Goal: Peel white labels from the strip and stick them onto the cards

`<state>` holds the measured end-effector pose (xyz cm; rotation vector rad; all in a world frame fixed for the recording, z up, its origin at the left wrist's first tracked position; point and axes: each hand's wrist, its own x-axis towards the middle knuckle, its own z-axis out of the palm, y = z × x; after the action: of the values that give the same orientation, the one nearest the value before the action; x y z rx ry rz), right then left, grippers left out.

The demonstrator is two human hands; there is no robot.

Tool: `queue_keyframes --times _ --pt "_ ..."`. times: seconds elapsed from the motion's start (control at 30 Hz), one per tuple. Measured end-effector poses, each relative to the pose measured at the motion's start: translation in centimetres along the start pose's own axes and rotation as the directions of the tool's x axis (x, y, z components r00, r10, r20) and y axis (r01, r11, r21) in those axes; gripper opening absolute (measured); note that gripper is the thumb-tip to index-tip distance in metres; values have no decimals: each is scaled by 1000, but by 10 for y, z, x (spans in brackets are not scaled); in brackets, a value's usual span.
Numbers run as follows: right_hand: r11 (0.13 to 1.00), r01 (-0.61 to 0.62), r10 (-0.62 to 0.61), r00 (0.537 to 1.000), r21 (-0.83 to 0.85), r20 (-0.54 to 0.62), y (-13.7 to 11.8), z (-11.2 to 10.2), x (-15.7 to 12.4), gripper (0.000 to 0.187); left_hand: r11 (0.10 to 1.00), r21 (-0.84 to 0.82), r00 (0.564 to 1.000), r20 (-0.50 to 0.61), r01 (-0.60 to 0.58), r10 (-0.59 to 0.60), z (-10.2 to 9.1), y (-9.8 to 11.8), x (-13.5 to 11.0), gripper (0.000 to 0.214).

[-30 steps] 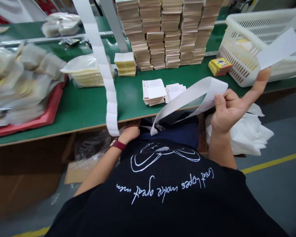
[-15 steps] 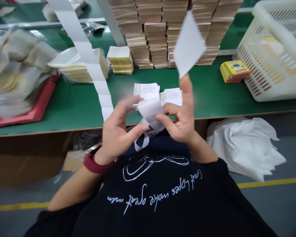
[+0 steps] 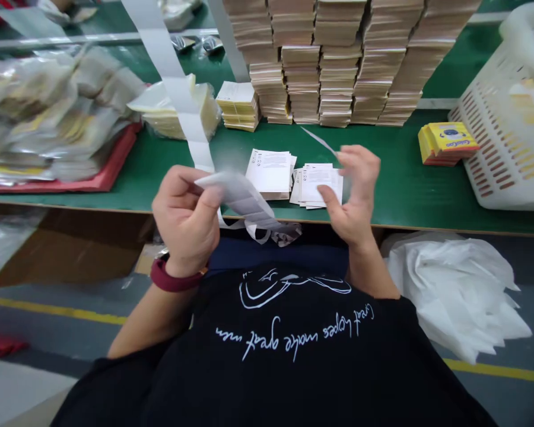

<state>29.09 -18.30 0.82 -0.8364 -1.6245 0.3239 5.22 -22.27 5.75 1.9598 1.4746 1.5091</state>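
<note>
My left hand (image 3: 189, 216), with a dark red band at the wrist, pinches a white strip of labels (image 3: 244, 198) between thumb and fingers. The strip hangs down past the table edge in loops. My right hand (image 3: 356, 190) is raised over the table, thumb well apart from the fingers. A single white label (image 3: 319, 141), seen nearly edge-on, clings to its index fingertip. Between my hands lie two piles of white printed cards: a neater left pile (image 3: 269, 172) and a looser right pile (image 3: 320, 182), close to my right thumb.
Tall stacks of cards (image 3: 338, 83) stand at the back, beside a small banded stack (image 3: 238, 104). Bagged packs (image 3: 66, 118) sit on a red tray at left. Yellow card boxes (image 3: 449, 141) touch a white basket (image 3: 485, 136) at right. A long paper strip (image 3: 178, 83) hangs from above.
My hands have moved apart, the left one drawing the label strip leftward. The label on my right fingertip has tilted from face-on to edge-on. The camera view has shifted left.
</note>
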Motion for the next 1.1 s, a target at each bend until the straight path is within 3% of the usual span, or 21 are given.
queue_keyframes --times 0.1,0.3,0.4,0.5,0.63,0.77,0.87,0.97,1.1 --pt "994 -90 81 988 -63 -135 14 -16 -24 33 992 -68 983 -140 110 -118 -15 -2 1 16" --pt "982 -184 165 942 -38 -291 30 -2 -56 29 992 73 990 91 105 -112 -39 -37 2 19" --pt "970 -243 218 907 -25 -361 33 12 -60 23 996 43 964 250 84 -92 -44 -52 1 16" --pt "958 -263 196 889 -113 -413 34 21 -59 19 999 33 930 368 0 -13 -48 -58 -3 17" --pt "940 -294 203 890 -175 -408 27 26 -48 15 976 -7 891 407 -216 200 -51 -69 -5 16" --pt "921 -323 211 884 -219 -418 8 34 -27 9 920 -115 826 410 -374 387 -40 -83 9 8" --pt "901 -381 273 869 -206 -413 -10 47 -9 11 880 -191 767 434 -435 473 -26 -89 27 4" --pt "857 -471 390 857 -208 -336 -25 65 9 11 843 -260 713 452 -470 537 -13 -93 40 1" --pt "785 -564 527 826 -257 -200 -37 89 26 5 828 -333 685 465 -452 561 -4 -100 46 4"
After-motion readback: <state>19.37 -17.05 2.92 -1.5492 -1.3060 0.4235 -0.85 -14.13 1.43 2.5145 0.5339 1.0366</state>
